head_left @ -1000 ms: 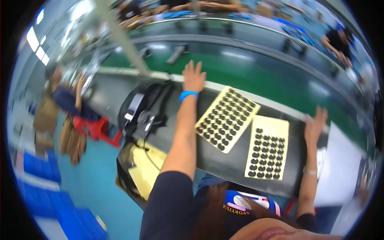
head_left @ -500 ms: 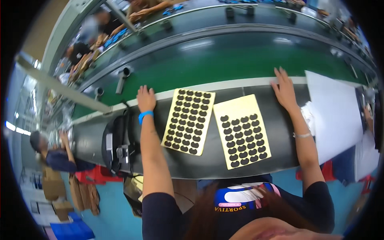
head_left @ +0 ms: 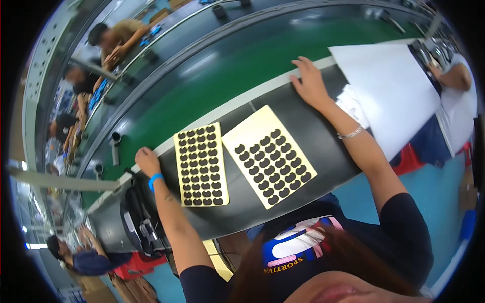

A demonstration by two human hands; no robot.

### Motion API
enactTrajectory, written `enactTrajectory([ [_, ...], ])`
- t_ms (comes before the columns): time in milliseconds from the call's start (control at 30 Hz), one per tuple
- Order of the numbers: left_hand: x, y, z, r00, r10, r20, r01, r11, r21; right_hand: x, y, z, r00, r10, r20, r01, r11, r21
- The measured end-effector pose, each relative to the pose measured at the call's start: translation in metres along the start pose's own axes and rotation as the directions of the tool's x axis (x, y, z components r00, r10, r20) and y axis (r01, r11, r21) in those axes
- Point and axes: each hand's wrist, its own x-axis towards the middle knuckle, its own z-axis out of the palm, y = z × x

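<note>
Two pale yellow sheets of dark, notched oval stickers lie on the black work surface between my arms. The left sticker sheet (head_left: 225, 166) is filled with rows of stickers. The right sticker sheet (head_left: 255, 122) lies tilted, with a bare strip along its far end. My left hand (head_left: 147, 161) rests at the pale far edge of the surface, left of the sheets, its fingers laid out and holding nothing. Beyond the right sheet, my right hand (head_left: 311, 86) lies on the same edge with fingers spread, also holding nothing. Neither hand touches a sheet.
A black bag (head_left: 136, 217) sits left of my left forearm. White boards (head_left: 389, 86) and crumpled white material (head_left: 352, 107) lie to my right. Past the edge runs a green conveyor belt (head_left: 222, 91). Co-workers sit across it and at both sides.
The whole view has turned, so the sheets and surface appear slanted and more of the right side shows. Both hands stay on the far edge; the sheets keep their places between them.
</note>
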Motion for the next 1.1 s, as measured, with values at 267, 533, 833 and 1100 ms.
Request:
enactTrajectory([
  [267,-0.002,-0.004,-0.001,0.991,0.11,-0.082,-0.117,0.99,-0.084,0.0,-0.01,0.001,0.998,-0.015,-0.066,0.018,0.999,0.038],
  [533,-0.012,-0.002,-0.003,1.0,0.014,-0.006,-0.014,0.997,-0.079,-0.01,-0.01,0.001,0.994,0.083,-0.068,-0.083,0.997,0.003],
  [833,-0.009,0.002,-0.006,0.998,0.058,0.028,-0.053,0.986,-0.156,-0.006,-0.009,0.001,0.998,0.051,-0.045,-0.053,0.997,-0.052],
  [1100,0.014,0.036,-0.021,0.916,0.391,-0.091,-0.397,0.916,-0.058,0.015,-0.033,0.01,0.984,-0.178,0.025,0.18,0.965,-0.193],
])
